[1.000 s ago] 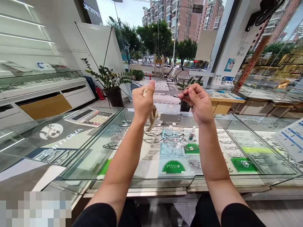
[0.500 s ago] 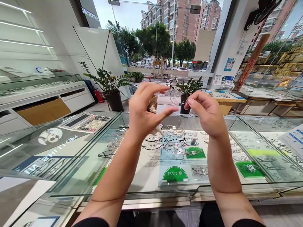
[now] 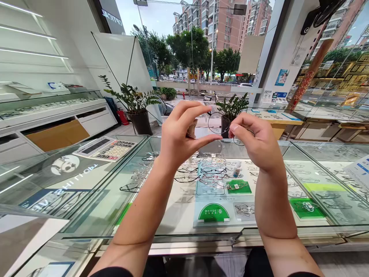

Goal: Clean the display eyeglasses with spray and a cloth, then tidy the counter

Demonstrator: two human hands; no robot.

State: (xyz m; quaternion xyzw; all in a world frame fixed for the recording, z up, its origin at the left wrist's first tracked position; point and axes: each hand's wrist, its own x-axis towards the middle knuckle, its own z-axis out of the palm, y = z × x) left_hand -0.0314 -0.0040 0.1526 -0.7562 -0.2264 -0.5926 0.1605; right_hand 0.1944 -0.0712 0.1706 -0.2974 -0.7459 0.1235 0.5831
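A pair of thin, round-rimmed eyeglasses is held up above the glass counter. My right hand pinches it near the bridge between thumb and fingers; part of the second rim shows below those fingers. My left hand is at the other rim, index fingertip by its outer upper corner and thumb below, spread apart. A crumpled beige cloth is tucked in the left palm, mostly hidden by the hand.
Under the hands stands a glass display case with several rows of eyeglasses, a small white bottle and green cards. A calculator lies at left. Potted plants stand beyond the counter.
The eyeglasses have tilted so the round rim faces me more, and the second rim shows below the right hand. Both hands have shifted slightly right; the left hides more of the cloth.
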